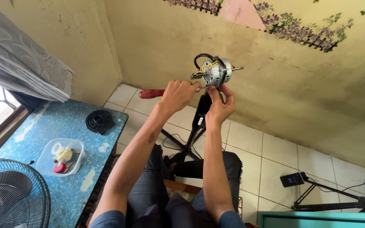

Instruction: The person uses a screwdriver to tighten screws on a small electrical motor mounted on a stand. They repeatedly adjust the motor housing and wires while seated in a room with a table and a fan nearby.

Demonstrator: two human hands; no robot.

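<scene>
Room: tiled floor [250, 147] and stained yellow wall [300, 80] are seen.
Fan motor [215, 71]: mounted atop a black stand [201, 114], held up before the wall.
Left hand [177, 95]: clenched around a red-handled screwdriver [152, 93], tip at the motor.
Right hand [220, 104]: fingers pinched at the motor's underside.
Table [70, 126]: a black round part [99, 121] and a clear tub [62, 156] are laid on it.

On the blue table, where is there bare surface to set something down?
On the blue table, bare patches lie between the black round part and the clear plastic tub, and along the right edge beside the tub. The near-left corner is crowded by the fan guard.
</scene>
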